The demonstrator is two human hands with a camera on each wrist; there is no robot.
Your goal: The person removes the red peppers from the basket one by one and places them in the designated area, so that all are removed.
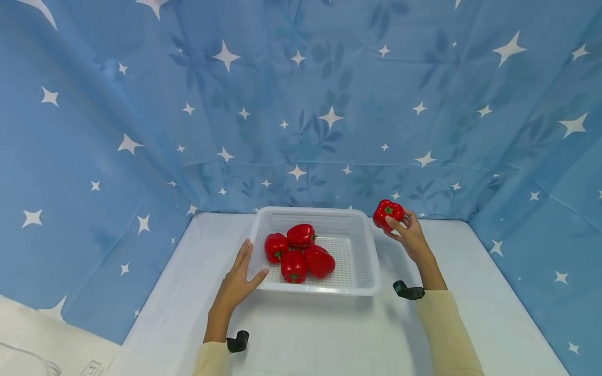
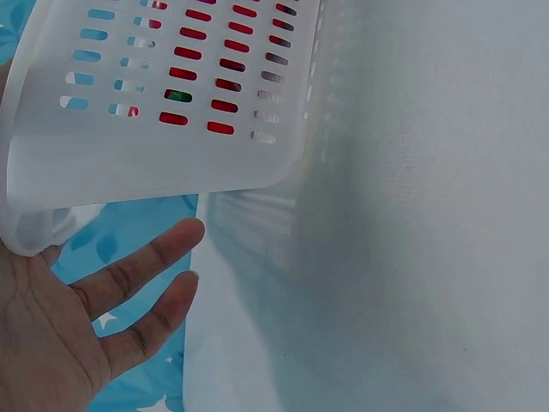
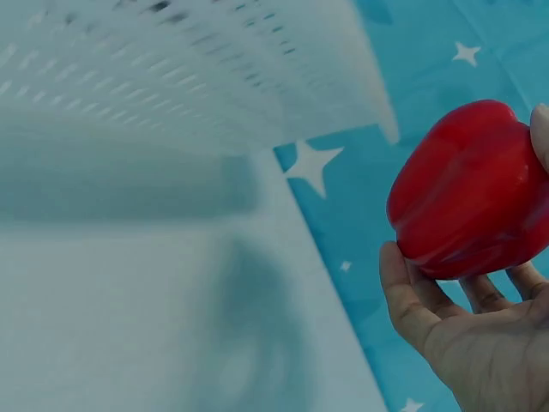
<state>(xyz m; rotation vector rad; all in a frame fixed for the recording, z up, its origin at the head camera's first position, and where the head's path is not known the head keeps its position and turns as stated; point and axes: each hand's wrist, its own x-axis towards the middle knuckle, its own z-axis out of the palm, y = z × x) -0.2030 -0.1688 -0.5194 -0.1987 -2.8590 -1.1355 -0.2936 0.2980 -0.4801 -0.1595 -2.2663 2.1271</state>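
Note:
A white perforated plastic basket (image 1: 366, 250) stands on the table. Inside it, toward the left, several red bell peppers (image 1: 293, 265) with green stems sit close together. My left hand (image 1: 237, 282) touches the basket's left rim near the front corner. Its fingers are straight and the thumb is spread; in the left wrist view two fingers (image 2: 150, 266) extend free beneath the rim, while the rest are partly hidden. Off the basket's right side, above the table, my right hand (image 1: 410, 237) holds another red bell pepper (image 3: 467, 193) between thumb and fingers, its green stem facing the head camera.
The table (image 1: 320, 334) has a white cover. A blue curtain with white stars (image 1: 301, 104) hangs behind it and along both sides. Each wrist carries a black camera mount (image 1: 408, 291). A pale sheet with a cable (image 1: 28, 350) lies at the lower left.

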